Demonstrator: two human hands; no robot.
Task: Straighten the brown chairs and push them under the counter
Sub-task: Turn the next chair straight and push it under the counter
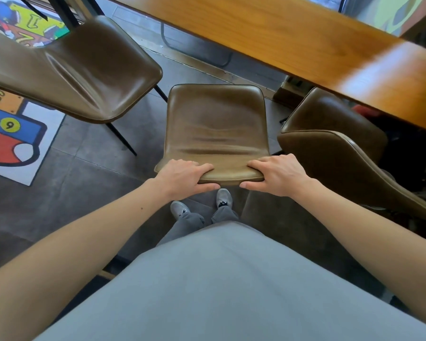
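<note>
Three brown leather chairs stand by a long wooden counter (293, 38). The middle chair (215, 126) is right in front of me, its seat facing the counter and standing out from it. My left hand (185, 178) and my right hand (278, 175) both grip the top edge of its backrest, fingers over the front, thumbs behind. The left chair (84, 75) stands at an angle, turned away from the counter, out on the floor. The right chair (335, 148) has its seat partly beneath the counter's edge.
A colourful numbered floor mat (12, 134) lies at the left on the grey tiled floor (89, 148). The left chair's black legs (121, 139) splay toward the middle chair. My feet (202, 205) are just behind the middle chair. A dark metal frame shows beneath the counter.
</note>
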